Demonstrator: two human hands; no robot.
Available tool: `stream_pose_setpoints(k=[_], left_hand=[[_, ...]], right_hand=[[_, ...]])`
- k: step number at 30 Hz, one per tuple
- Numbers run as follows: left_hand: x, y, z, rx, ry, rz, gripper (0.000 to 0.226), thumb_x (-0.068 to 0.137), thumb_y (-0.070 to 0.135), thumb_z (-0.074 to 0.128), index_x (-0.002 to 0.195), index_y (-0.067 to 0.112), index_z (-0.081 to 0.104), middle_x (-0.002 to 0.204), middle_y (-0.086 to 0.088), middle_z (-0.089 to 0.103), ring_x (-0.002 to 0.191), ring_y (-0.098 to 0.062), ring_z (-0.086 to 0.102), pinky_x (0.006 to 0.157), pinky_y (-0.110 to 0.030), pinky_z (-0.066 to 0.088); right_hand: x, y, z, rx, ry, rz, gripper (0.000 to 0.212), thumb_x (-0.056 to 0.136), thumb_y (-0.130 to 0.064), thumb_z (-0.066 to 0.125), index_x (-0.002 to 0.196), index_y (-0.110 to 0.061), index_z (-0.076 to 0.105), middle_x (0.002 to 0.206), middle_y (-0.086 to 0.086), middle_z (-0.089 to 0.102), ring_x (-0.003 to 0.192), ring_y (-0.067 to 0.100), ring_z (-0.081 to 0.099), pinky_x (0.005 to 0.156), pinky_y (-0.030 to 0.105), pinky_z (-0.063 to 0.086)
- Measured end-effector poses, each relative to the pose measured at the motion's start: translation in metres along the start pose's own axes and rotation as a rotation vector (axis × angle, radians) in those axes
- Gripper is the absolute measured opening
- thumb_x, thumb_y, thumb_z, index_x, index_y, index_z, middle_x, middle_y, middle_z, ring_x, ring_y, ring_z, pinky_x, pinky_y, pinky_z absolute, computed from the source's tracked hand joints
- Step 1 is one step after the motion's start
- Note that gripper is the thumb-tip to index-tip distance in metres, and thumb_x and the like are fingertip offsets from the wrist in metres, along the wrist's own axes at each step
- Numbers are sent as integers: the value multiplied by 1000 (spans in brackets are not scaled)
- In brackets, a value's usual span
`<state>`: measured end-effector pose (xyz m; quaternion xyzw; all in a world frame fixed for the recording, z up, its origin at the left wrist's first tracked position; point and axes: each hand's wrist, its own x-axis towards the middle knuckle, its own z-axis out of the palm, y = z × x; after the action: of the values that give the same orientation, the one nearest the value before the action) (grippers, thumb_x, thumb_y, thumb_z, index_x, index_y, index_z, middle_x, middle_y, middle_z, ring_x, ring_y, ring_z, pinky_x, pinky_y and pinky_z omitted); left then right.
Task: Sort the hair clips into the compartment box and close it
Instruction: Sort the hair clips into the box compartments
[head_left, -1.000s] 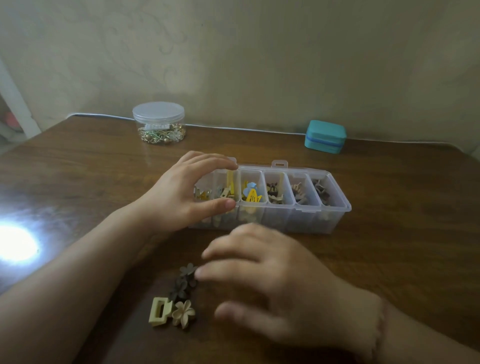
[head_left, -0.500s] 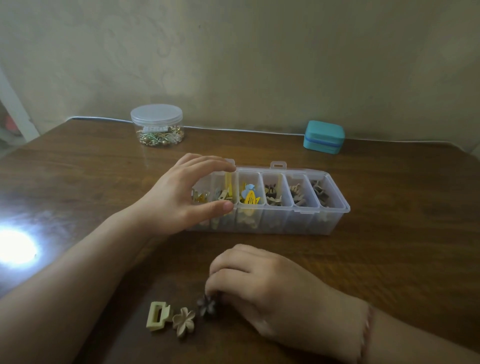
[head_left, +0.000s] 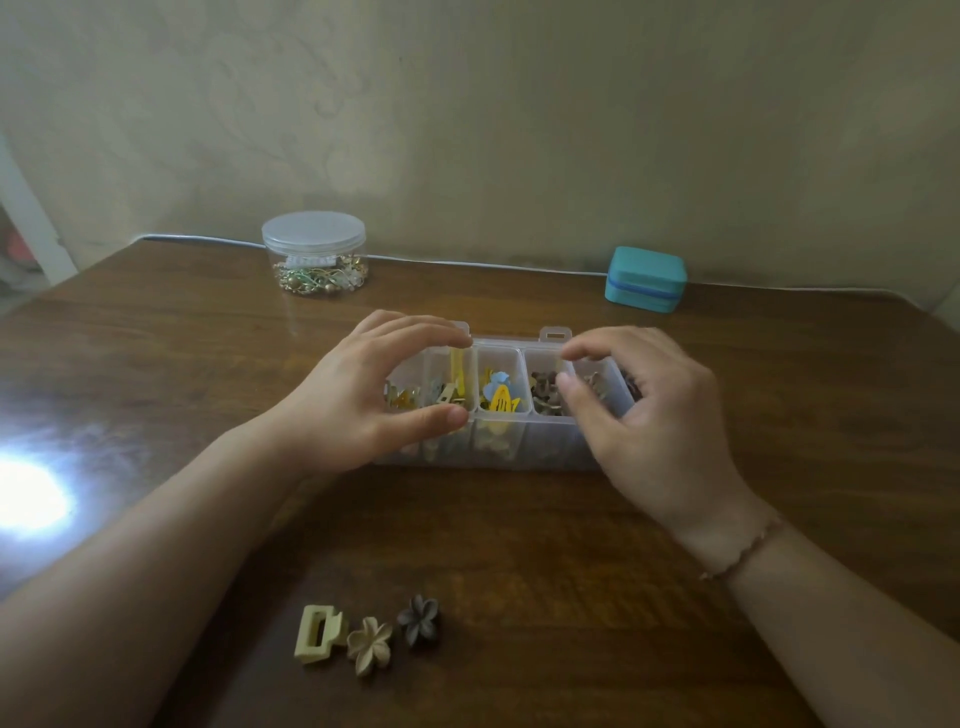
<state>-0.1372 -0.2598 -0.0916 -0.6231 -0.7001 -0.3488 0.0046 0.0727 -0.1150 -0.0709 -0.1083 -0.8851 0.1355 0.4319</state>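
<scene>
One clear plastic compartment box stands mid-table, lid open; the left hand grips its left end, the right hand hovers above with curled fingers, whether pinching anything I cannot tell. Three hair clips lie near the front edge: one cream rectangular claw clip, one beige flower clip, one dark brown flower clip

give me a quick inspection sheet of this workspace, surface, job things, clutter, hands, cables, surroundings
surface: brown wooden table, bright glare patch at its left edge
job's things: clear compartment box open, clips in its compartments; yellow rectangular clip, beige flower clip and dark flower clip loose on the near table
clutter: lidded clear jar of trinkets; teal case, shut
hands: left hand grips the box's left end; right hand over the right compartments, fingers curled, contents unclear
cables: white cable along the table's far edge
surroundings: plain beige wall
</scene>
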Motion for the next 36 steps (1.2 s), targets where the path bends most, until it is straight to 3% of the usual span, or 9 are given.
stream_pose_setpoints(k=[4, 10, 14, 19, 25, 27, 30, 33, 36], left_hand=[[-1, 1, 0, -3, -3, -2, 66, 76, 68, 59, 133, 34, 55, 135, 23, 51, 132, 1, 37, 103, -21, 33], [-1, 1, 1, 15, 16, 11, 67, 76, 67, 60, 131, 30, 58, 135, 18, 54, 130, -6, 42, 106, -24, 34], [-1, 1, 1, 8, 11, 2, 68, 76, 68, 59, 133, 31, 57, 136, 19, 53, 131, -3, 40, 105, -22, 33], [-1, 2, 1, 2, 16, 5, 68, 76, 67, 60, 133, 30, 56, 136, 19, 53, 131, -4, 41, 107, -28, 35], [-1, 1, 0, -7, 6, -11, 68, 76, 68, 59, 134, 33, 55, 135, 25, 51, 132, -1, 38, 105, -25, 34], [-1, 1, 0, -10, 2, -15, 68, 75, 68, 58, 134, 33, 55, 135, 25, 51, 132, 1, 37, 103, -22, 33], [0, 1, 0, -11, 0, -19, 68, 75, 68, 58, 134, 34, 55, 135, 22, 52, 132, 1, 37, 102, -23, 34], [-1, 1, 0, -15, 2, -19, 68, 75, 68, 58, 134, 34, 55, 135, 22, 52, 132, 0, 37, 102, -25, 34], [-1, 1, 1, -4, 7, -11, 67, 76, 67, 59, 134, 33, 55, 136, 21, 52, 132, -2, 38, 105, -28, 35]], right_hand=[[-10, -20, -3, 76, 71, -110, 9, 86, -12, 66, 94, -10, 69, 91, 0, 67, 88, 17, 60, 77, 40, 50], [-36, -60, 8, 196, -643, -421, 39, 89, -32, 68, 125, -19, 63, 124, -2, 61, 111, 15, 57, 90, 37, 48], [-41, -54, 18, 245, -740, -466, 30, 92, -27, 66, 121, -17, 64, 119, -2, 62, 107, 13, 56, 89, 34, 48], [-37, -43, 11, 322, -634, -401, 15, 90, -14, 69, 103, -7, 70, 103, 3, 67, 97, 15, 59, 86, 32, 49], [-11, -10, -22, 142, -87, -99, 22, 85, -25, 69, 104, -14, 67, 101, -1, 66, 97, 12, 59, 86, 20, 47], [-5, 4, -26, 71, -55, 90, 26, 84, -32, 67, 107, -21, 65, 104, -8, 64, 99, 4, 55, 83, 8, 40], [-2, 24, -25, 38, -79, 251, 30, 85, -37, 64, 112, -24, 65, 111, -10, 62, 108, 2, 52, 84, 6, 41], [-4, 24, -24, 55, 82, 258, 24, 90, -27, 63, 109, -13, 67, 108, -1, 66, 105, 11, 59, 91, 19, 49], [-12, -1, -17, 48, 123, 62, 14, 90, -18, 63, 101, -11, 68, 100, -2, 64, 98, 14, 59, 88, 27, 49]])
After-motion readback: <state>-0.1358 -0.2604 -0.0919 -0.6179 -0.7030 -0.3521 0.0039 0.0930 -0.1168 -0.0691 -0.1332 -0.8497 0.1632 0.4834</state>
